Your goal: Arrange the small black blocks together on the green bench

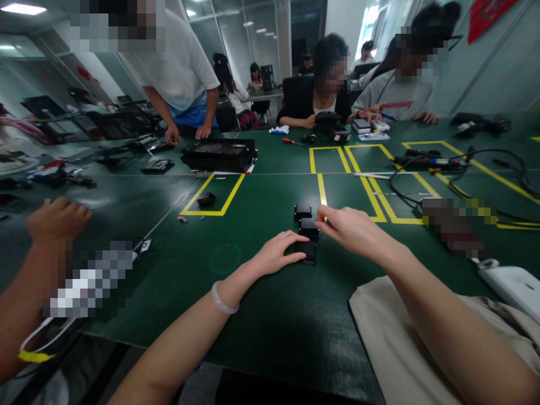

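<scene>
Fingers of my left hand [276,254] rest half-open on the nearest black block [310,254], twelve o'clock: probably light, stiff, slick, best held by its sides. My right hand [348,225], one o'clock, is pinched; its grip I can't tell.

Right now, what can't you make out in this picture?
All in the head view:
Lowest black piece: partly covered by the left hand.
Anything pinched in the right hand: too small, hidden by the fingers.
Dark object at right: pixelation covers its details.
White device: cut off by the right edge.
</scene>
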A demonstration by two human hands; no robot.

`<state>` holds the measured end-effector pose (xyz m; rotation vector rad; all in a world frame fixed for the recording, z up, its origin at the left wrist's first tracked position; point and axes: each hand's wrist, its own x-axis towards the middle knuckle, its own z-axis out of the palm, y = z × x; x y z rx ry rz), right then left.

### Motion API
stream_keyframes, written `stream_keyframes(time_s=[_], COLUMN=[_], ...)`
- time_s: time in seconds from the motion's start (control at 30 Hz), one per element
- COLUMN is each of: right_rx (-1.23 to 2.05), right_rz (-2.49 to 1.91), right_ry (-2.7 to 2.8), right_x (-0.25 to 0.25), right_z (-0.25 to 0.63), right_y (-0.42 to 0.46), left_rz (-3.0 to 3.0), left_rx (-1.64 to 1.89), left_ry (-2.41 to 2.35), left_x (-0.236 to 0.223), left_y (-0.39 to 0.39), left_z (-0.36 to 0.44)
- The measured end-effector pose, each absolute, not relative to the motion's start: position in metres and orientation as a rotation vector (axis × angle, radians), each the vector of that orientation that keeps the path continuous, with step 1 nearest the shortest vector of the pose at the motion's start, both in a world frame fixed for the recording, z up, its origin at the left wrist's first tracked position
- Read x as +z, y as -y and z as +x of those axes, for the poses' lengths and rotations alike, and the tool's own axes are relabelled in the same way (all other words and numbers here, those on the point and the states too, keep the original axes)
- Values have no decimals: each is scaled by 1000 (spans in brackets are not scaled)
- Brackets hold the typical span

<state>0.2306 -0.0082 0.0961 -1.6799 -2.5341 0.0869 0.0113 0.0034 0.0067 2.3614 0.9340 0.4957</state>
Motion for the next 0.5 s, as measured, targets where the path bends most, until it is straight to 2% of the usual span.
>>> stream_keyframes(time_s=[0.5], right_rx=[83], right_rz=[-1632], right_ry=[2517], right_x=[92], right_z=[233], right_y=[6], left_rz=[2375], left_rx=[499], left_ry=[-933], left_x=[5], left_y=[-4], left_z=[13])
